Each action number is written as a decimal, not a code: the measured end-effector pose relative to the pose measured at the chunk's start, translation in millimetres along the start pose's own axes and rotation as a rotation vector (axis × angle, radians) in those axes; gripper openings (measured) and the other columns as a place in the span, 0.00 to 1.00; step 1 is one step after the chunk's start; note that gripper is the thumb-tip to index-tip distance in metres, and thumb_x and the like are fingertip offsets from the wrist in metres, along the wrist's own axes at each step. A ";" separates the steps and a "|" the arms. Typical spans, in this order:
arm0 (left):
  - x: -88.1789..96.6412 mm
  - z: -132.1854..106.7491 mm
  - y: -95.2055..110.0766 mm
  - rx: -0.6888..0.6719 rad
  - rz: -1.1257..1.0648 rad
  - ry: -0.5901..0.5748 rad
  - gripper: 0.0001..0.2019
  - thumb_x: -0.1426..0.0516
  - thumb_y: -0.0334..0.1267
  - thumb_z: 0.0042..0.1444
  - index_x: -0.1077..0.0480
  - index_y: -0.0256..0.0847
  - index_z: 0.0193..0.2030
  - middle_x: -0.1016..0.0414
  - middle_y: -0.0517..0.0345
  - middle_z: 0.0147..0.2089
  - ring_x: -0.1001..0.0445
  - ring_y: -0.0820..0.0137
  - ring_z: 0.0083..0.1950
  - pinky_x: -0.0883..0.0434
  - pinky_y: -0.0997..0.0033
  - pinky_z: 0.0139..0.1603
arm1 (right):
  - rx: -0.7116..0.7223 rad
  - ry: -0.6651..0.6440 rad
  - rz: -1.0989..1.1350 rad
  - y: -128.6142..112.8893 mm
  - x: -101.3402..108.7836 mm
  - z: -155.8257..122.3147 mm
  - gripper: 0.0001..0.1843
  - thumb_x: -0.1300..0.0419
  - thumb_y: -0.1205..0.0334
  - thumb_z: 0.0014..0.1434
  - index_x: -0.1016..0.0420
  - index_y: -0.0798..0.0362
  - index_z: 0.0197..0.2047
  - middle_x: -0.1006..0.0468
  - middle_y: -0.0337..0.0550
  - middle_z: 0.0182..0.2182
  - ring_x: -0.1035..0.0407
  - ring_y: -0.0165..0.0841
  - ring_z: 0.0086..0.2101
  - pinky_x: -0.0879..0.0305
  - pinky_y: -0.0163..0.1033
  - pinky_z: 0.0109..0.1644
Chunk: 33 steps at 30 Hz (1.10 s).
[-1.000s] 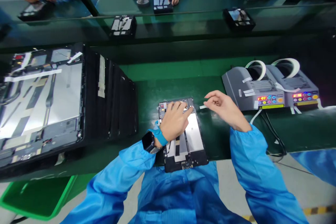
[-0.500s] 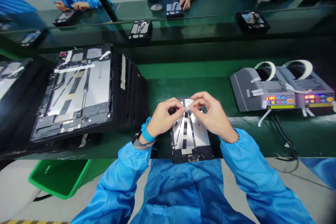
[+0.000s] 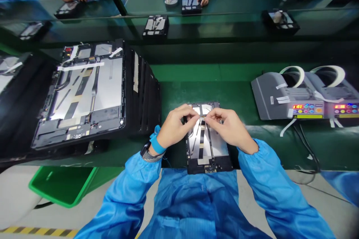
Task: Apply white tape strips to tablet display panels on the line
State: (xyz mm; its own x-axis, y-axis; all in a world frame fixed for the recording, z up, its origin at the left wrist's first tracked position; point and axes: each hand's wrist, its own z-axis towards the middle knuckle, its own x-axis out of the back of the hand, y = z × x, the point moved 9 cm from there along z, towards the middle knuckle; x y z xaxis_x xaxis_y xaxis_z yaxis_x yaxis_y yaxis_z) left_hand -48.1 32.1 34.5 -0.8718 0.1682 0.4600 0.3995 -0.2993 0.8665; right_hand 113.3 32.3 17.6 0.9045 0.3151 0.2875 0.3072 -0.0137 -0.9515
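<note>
An opened tablet chassis (image 3: 208, 145) with silver shielding and dark ribbon strips lies at the near edge of the green bench. My left hand (image 3: 176, 127), with a blue strap and a watch at the wrist, pinches over the tablet's upper part. My right hand (image 3: 229, 129) pinches right beside it, fingertips almost touching the left ones. Between them is a small white strip of tape (image 3: 202, 119), held low over the tablet's upper middle. Both hands have curled fingers.
A stack of opened tablets (image 3: 84, 93) leans at the left. Two grey tape dispensers (image 3: 283, 95) with lit buttons stand at the right, cables trailing. A green bin (image 3: 60, 185) sits under the bench. Across the conveyor, other people in blue sleeves handle small devices (image 3: 190, 4).
One second ago my right hand held a tape strip to the right of the tablet, my left lying flat on it. Both hands have met over the tablet and lowered slightly.
</note>
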 end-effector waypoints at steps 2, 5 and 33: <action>15.5 -6.1 -11.5 0.054 0.034 0.157 0.10 0.40 0.37 0.66 0.24 0.41 0.52 0.22 0.55 0.44 0.25 0.72 0.37 0.29 0.71 0.40 | -0.023 0.101 0.056 8.5 7.6 -0.4 0.15 0.35 0.49 0.64 0.24 0.52 0.33 0.23 0.40 0.25 0.32 0.32 0.27 0.37 0.38 0.32; 21.8 -22.2 -24.2 0.061 0.157 0.259 0.13 0.41 0.35 0.67 0.27 0.41 0.57 0.23 0.54 0.46 0.26 0.71 0.38 0.28 0.69 0.43 | -0.082 0.178 0.186 30.0 8.7 1.0 0.17 0.40 0.44 0.68 0.29 0.50 0.43 0.21 0.40 0.26 0.30 0.33 0.26 0.35 0.38 0.31; -3.8 -38.9 -81.6 0.252 -0.068 0.318 0.02 0.38 0.31 0.61 0.22 0.40 0.38 0.29 0.57 0.41 0.31 0.75 0.33 0.33 0.74 0.32 | 0.356 -0.175 -0.416 -4.3 -52.6 54.6 0.27 0.44 0.74 0.61 0.33 0.47 0.62 0.25 0.38 0.34 0.29 0.37 0.36 0.35 0.41 0.46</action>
State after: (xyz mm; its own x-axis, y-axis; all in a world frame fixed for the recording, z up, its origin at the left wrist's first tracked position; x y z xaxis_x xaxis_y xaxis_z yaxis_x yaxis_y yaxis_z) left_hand -88.4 19.4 -45.5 -0.9271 -0.1306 0.3513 0.3601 -0.0509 0.9315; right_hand 48.2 67.6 0.7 0.6573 0.3782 0.6518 0.4804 0.4560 -0.7491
